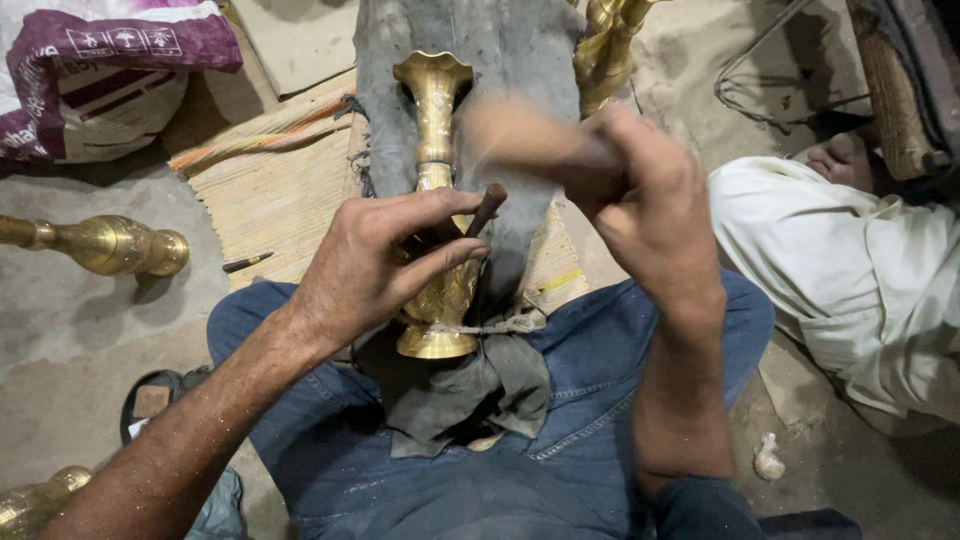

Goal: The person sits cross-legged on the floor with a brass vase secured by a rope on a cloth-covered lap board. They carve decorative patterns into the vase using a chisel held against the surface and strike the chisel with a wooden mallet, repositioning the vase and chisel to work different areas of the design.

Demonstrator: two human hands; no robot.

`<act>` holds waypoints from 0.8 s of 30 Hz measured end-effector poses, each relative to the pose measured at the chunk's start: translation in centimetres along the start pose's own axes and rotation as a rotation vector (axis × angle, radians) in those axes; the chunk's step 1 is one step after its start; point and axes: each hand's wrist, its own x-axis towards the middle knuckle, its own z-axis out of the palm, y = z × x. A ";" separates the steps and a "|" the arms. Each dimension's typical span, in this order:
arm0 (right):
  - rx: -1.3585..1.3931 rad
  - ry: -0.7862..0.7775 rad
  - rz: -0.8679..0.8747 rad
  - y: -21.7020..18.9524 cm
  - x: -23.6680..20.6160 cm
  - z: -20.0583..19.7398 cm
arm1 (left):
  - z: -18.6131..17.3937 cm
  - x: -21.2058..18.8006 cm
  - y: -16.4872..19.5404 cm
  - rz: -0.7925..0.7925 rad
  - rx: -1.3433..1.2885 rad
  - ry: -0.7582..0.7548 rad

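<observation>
Head view shows you mid-strike: your left hand (pixel 385 265) pinches a dark punch (pixel 486 208) against the brass vase (pixel 436 210) lying on grey cloth (pixel 500 60) across your lap, and your right hand (pixel 640 190) is fisted round a wooden mallet (pixel 520 135). I'd say the next blow needs that punch held steady. The mallet's pure blur, and the punch tip is hidden.

Your brass vase (pixel 436 180) lies lengthwise on the grey cloth over your lap, flared mouth away from you. A dark chisel (pixel 486 208) tilts against its patterned body, beneath the blurred wooden mallet (pixel 520 135).
</observation>
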 end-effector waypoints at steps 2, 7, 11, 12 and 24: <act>0.387 -0.119 0.317 -0.3 -0.1 -0.1 | 0.0 0.1 0.0 0.032 0.007 0.022; 0.265 -0.108 0.214 -0.3 0.1 -0.2 | -0.1 0.1 0.1 -0.042 -0.001 -0.011; -0.070 -0.116 0.014 -0.4 0.3 -0.2 | -0.1 -0.1 0.1 0.057 0.020 0.006; 0.114 -0.130 0.134 -0.4 0.3 -0.1 | -0.1 -0.2 0.1 0.090 0.023 0.023; 0.275 0.014 0.144 1.3 -0.7 1.0 | 0.0 -0.2 -0.4 0.057 -0.001 0.047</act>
